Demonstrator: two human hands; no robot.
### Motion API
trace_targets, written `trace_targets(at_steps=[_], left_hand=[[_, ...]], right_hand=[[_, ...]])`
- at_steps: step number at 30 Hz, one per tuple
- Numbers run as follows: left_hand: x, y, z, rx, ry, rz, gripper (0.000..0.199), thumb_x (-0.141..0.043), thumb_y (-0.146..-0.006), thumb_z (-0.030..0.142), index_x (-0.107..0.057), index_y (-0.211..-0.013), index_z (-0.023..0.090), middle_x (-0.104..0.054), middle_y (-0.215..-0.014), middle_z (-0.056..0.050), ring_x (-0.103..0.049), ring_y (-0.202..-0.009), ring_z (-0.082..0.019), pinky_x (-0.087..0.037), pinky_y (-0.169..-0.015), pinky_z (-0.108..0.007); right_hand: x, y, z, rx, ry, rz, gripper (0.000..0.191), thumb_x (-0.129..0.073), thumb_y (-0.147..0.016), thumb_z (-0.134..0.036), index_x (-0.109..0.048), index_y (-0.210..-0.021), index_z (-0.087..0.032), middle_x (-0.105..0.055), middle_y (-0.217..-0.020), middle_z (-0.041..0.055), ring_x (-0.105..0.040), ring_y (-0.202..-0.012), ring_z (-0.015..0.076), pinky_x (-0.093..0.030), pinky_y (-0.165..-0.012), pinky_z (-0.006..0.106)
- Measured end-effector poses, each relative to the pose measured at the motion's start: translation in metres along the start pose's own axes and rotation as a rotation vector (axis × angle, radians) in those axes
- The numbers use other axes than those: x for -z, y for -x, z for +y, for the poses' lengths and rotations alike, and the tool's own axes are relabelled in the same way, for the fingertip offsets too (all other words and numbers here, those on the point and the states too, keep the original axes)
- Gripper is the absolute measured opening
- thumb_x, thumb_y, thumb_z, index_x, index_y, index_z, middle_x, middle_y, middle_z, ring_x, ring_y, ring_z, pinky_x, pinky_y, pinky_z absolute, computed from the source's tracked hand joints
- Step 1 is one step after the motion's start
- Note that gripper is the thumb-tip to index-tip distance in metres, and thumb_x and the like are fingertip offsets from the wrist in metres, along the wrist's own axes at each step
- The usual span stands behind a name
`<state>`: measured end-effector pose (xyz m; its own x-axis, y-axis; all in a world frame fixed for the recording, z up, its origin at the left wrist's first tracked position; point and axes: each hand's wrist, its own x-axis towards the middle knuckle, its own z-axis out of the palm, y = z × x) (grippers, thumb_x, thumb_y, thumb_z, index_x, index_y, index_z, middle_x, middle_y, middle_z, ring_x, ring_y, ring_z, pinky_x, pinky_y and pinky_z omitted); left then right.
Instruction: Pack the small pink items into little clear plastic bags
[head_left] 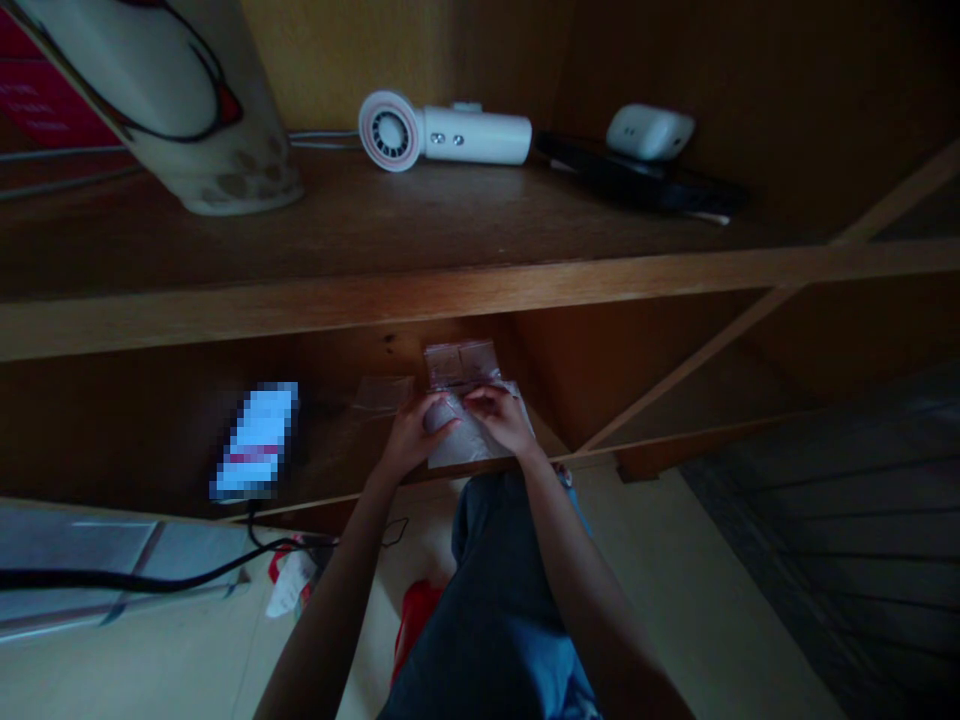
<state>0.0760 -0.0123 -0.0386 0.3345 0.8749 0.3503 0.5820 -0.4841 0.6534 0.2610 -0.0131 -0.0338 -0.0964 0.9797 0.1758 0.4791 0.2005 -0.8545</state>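
Observation:
On the lower wooden shelf lies a pale, translucent plastic bag (466,440), under and between my hands. My left hand (409,437) is at its left side, fingers curled on the bag's upper edge and thumb stretched over it. From the right, my right hand (506,418) pinches the same edge, its fingertips bent inward. Just behind them sits a small stack of clear plastic bags (463,362). Another flat clear bag (382,394) lies left of my left hand. Dim light hides the finest detail at the fingertips.
A lit phone (256,440) lies left on the lower shelf, with a black cable (187,582) below. The upper shelf edge (450,297) overhangs the work. Above stand a white handheld fan (476,136), a white earbud case (649,132) on a dark flat object, and a large cup (225,150).

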Motion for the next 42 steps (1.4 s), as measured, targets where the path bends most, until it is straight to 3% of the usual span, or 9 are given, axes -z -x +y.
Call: trace_targets(at_steps=[8, 15, 21, 26, 42], left_hand=[[0.000, 0.000, 0.000, -0.011, 0.008, 0.019, 0.038, -0.061, -0.074, 0.039, -0.055, -0.107, 0.022, -0.063, -0.107, -0.005, -0.057, -0.101, -0.020, -0.044, -0.090, -0.036], [-0.001, 0.000, -0.002, -0.005, 0.013, 0.024, 0.037, -0.060, -0.074, 0.040, -0.054, -0.106, 0.022, -0.062, -0.107, -0.005, -0.057, -0.100, -0.020, -0.044, -0.090, -0.036], [0.000, 0.000, 0.001, 0.016, 0.010, 0.024, 0.035, -0.062, -0.073, 0.039, -0.056, -0.104, 0.023, -0.064, -0.103, -0.004, -0.058, -0.098, -0.020, -0.045, -0.089, -0.036], [0.002, 0.001, 0.003, 0.010, 0.003, 0.028, 0.035, -0.061, -0.074, 0.038, -0.055, -0.104, 0.022, -0.064, -0.102, -0.005, -0.058, -0.097, -0.020, -0.045, -0.089, -0.036], [0.002, 0.000, 0.003, 0.005, -0.003, 0.040, 0.035, -0.061, -0.073, 0.041, -0.056, -0.102, 0.022, -0.063, -0.102, -0.005, -0.058, -0.096, -0.020, -0.045, -0.089, -0.035]], right_hand=[[-0.006, 0.000, -0.005, 0.091, -0.057, -0.109, 0.015, -0.054, -0.079, -0.020, -0.067, -0.086, -0.020, -0.069, -0.089, 0.0030, -0.062, -0.084, 0.0155, -0.044, -0.081, 0.029], [-0.004, -0.001, -0.004, 0.075, -0.089, -0.032, 0.014, -0.054, -0.078, -0.022, -0.066, -0.086, -0.019, -0.068, -0.084, 0.0019, -0.061, -0.077, 0.0133, -0.045, -0.073, 0.024], [0.006, -0.002, -0.005, -0.132, 0.286, 0.173, 0.020, -0.049, -0.082, -0.027, -0.066, -0.092, -0.024, -0.068, -0.091, 0.0005, -0.060, -0.081, 0.0139, -0.043, -0.075, 0.024], [0.009, -0.006, -0.003, -0.195, 0.545, 0.187, 0.021, -0.050, -0.082, -0.030, -0.068, -0.093, -0.026, -0.067, -0.096, 0.0028, -0.058, -0.090, 0.0175, -0.040, -0.080, 0.028], [0.005, -0.007, -0.005, -0.216, 0.640, 0.154, 0.022, -0.048, -0.082, -0.032, -0.069, -0.088, -0.027, -0.067, -0.090, 0.0038, -0.057, -0.092, 0.0191, -0.039, -0.081, 0.031]])
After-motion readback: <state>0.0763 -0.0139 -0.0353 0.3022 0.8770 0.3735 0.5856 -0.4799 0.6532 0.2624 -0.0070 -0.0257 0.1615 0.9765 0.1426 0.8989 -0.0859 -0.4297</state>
